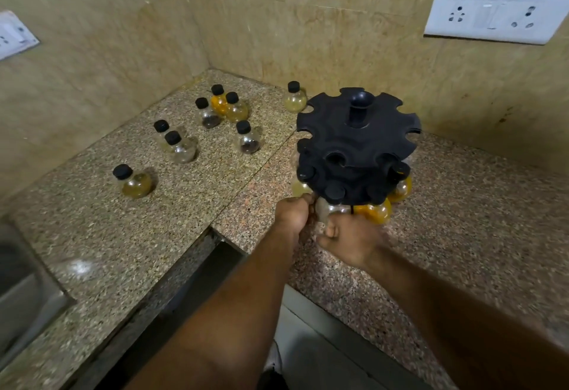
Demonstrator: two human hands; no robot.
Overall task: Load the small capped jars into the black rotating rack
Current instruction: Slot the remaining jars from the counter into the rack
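Observation:
The black rotating rack (357, 140) stands on the granite counter, right of centre, with two notched tiers. Its top tier is bare. Several capped jars hang in the lower tier, among them an orange jar (374, 212) and a clear jar (328, 209). My left hand (292, 214) is curled against a pale yellow jar (300, 188) at the tier's left edge. My right hand (351, 243) is closed just under the clear jar; its fingertips are hidden. Several loose jars stand to the left, the nearest one (135, 181) yellowish.
More loose jars (248, 140) sit toward the corner, one (295, 98) right behind the rack. The counter (154, 235) steps down at a dark gap (197, 282). A steel sink (21, 291) is at far left. Switch plates (492, 15) hang on the tiled walls.

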